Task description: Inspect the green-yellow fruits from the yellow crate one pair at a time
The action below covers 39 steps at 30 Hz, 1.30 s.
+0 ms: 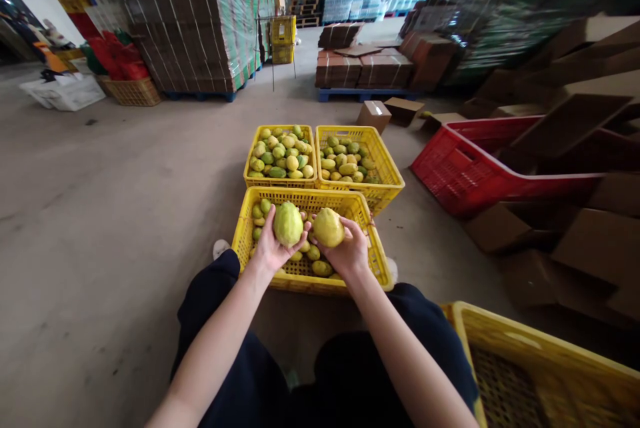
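My left hand (273,251) cups a ridged, pale green, rounded fruit (289,223), perhaps a papaya, with the thumb on its left side. In my right hand (354,251) is a yellower, slightly lumpy fruit (329,227) of similar size. Both are held side by side, slightly apart, over a yellow plastic crate (345,199) between my legs. More green and yellow fruits (321,268) lie on its slatted bottom, partly hidden by my hands. Behind it stand a fuller left yellow crate (281,183) and a right yellow crate (377,196), both holding such fruit.
Another yellow crate (555,348) is at the lower right. A red crate (465,165) with cardboard in it stands at the right, among open cardboard boxes (595,255). Farther off are a wrapped pallet stack (175,21) and flattened cardboard (363,71) on a blue pallet.
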Each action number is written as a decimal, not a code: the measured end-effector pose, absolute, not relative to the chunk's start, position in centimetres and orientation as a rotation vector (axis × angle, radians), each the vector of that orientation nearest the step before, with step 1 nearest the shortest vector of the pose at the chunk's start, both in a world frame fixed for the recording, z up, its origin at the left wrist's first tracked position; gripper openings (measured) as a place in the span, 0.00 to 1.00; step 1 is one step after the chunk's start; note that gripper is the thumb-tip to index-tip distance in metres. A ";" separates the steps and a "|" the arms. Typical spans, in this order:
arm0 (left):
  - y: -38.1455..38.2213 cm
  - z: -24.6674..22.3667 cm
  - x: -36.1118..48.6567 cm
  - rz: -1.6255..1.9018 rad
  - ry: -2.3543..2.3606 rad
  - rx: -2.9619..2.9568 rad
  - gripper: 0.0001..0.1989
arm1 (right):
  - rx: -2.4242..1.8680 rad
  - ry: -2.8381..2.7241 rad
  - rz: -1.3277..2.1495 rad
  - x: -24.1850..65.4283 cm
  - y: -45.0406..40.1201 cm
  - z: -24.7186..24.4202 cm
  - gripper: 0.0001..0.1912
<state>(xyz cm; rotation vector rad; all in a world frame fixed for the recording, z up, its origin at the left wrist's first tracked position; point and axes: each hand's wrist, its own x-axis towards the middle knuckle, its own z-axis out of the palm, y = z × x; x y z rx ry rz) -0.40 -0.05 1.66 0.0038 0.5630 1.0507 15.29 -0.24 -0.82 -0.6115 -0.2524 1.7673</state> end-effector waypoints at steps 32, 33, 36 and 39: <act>-0.2 1.5 -0.8 1.103 0.534 0.063 0.19 | -0.568 -0.419 1.883 15.5 -0.1 -0.7 0.11; -0.2 1.5 -0.8 1.103 0.532 0.065 0.18 | -0.573 -0.424 1.879 15.5 -0.1 -0.7 0.11; -0.2 1.5 -0.8 1.102 0.538 0.064 0.18 | -0.603 -0.415 1.863 15.3 -0.2 -0.7 0.09; -0.1 1.3 -0.7 1.101 0.547 0.064 0.18 | -0.603 -0.386 1.867 15.3 -0.1 -0.8 0.08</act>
